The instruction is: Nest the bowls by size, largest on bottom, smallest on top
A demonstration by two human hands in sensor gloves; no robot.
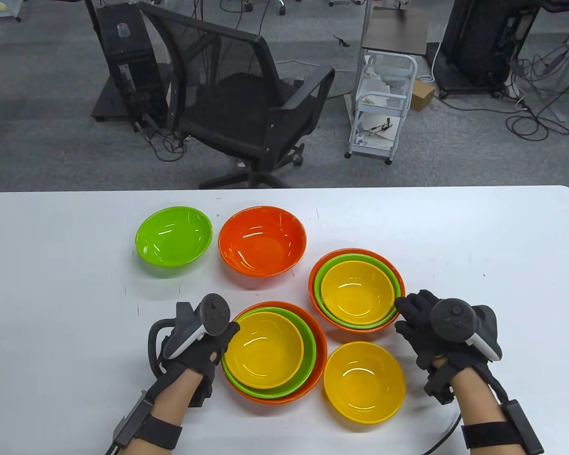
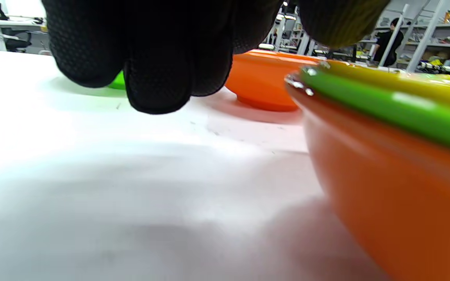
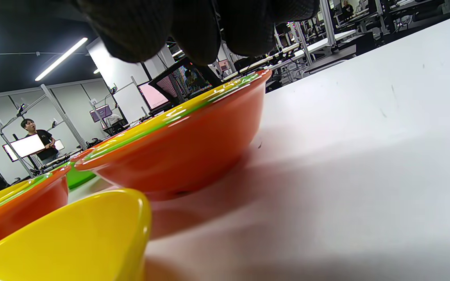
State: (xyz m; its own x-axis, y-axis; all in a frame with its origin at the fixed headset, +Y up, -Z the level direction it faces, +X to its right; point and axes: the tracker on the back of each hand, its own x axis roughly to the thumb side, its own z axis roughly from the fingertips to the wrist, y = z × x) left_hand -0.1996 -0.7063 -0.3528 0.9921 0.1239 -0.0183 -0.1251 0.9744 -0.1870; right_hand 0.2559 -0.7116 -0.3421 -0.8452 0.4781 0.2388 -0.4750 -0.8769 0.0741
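Two nested stacks stand on the white table [image 1: 479,246], each orange under green under yellow. The front stack's yellow top bowl [image 1: 265,350] lies by my left hand [image 1: 227,334], whose fingers [image 2: 158,58] hang open over the table just left of the orange bottom bowl [image 2: 397,187]. The right stack's yellow top bowl [image 1: 357,293] lies by my right hand [image 1: 403,315], whose fingers [image 3: 193,27] hover open above the stack's rim [image 3: 186,152]. A lone yellow bowl [image 1: 364,381] sits front right. A lone orange bowl [image 1: 262,246] and a lone green bowl [image 1: 173,241] sit behind.
The lone yellow bowl [image 3: 72,238] stands close under my right wrist, between the two stacks. A black office chair [image 1: 246,99] and a white cart [image 1: 384,104] stand on the floor beyond the table's far edge.
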